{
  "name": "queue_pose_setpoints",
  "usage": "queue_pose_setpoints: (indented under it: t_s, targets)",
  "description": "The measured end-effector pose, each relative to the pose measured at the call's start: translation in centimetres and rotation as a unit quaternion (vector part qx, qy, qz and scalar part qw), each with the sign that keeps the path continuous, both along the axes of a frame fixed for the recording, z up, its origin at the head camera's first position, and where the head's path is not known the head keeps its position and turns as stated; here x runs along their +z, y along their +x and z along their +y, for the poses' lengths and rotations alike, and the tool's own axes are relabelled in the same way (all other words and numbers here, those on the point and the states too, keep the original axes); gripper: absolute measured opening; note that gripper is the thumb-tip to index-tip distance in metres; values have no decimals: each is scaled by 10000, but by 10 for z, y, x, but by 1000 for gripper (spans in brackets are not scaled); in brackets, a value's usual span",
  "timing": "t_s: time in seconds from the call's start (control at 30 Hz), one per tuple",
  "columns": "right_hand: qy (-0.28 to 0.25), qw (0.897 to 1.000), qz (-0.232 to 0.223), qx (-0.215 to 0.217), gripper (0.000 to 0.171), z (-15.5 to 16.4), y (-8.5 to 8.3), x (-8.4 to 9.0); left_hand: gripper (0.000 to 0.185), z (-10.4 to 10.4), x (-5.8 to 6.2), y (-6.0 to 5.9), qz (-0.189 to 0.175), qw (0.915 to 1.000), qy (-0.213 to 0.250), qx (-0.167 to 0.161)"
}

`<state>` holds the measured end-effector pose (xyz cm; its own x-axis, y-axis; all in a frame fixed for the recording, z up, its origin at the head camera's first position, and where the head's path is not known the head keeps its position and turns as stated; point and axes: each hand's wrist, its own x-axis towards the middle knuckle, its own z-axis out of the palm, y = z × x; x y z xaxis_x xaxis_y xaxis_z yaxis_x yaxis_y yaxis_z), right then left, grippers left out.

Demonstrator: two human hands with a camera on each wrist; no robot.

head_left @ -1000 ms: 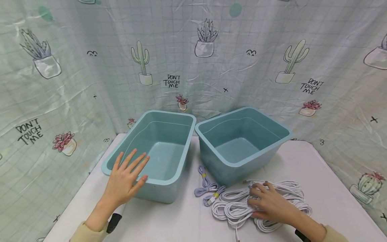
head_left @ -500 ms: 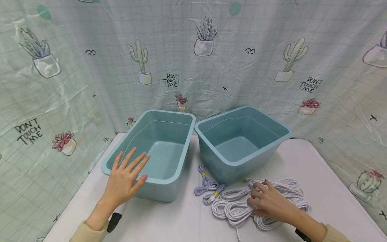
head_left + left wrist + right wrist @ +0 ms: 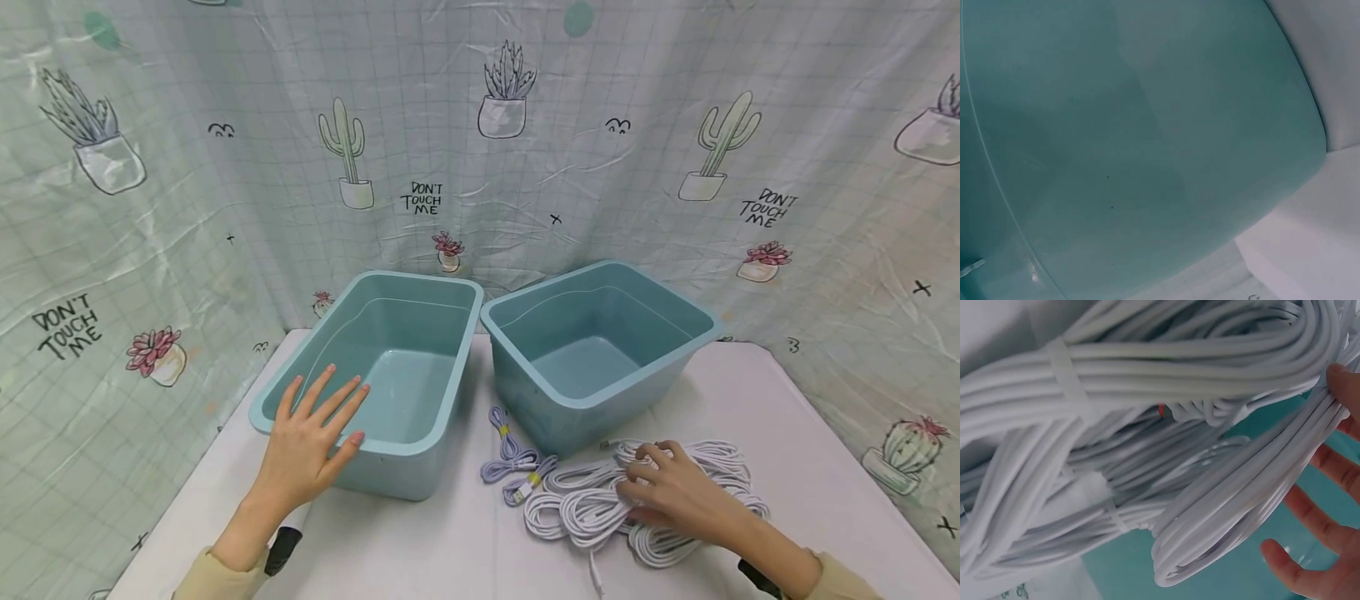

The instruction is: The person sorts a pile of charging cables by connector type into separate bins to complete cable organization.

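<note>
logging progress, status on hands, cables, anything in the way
Right hand pinches white cable coil. Left hand spread at left bin. Purple cables beside white pile, seemingly not in the way.

Left wrist: teal plastic bin fills most of the view, thin pale line curving down left, white tabletop lower right.

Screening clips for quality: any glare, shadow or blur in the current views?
Head: fairly even light, sheen on the curtain folds, no obvious blur; left wrist: dimmer, the bin wall nearly featureless, with soft shadow patches and a small glint lower left; right wrist: also dim, white cables readable but slightly soft, right hand cropped at the edge.
</note>
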<state>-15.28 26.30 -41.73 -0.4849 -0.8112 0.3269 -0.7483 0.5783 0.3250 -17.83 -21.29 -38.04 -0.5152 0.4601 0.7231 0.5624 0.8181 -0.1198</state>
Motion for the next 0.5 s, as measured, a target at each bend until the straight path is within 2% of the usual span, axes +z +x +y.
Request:
queue_pose_setpoints:
  t_s: [0.27, 0.5]
  targets:
    - [130, 9997, 66, -177, 34, 1, 2, 9, 59, 0, -1, -1, -3, 10000, -10, -17]
    - [101, 9997, 175, -123, 38, 3, 1, 17, 59, 0, -2, -1, 21, 10000, 2, -6]
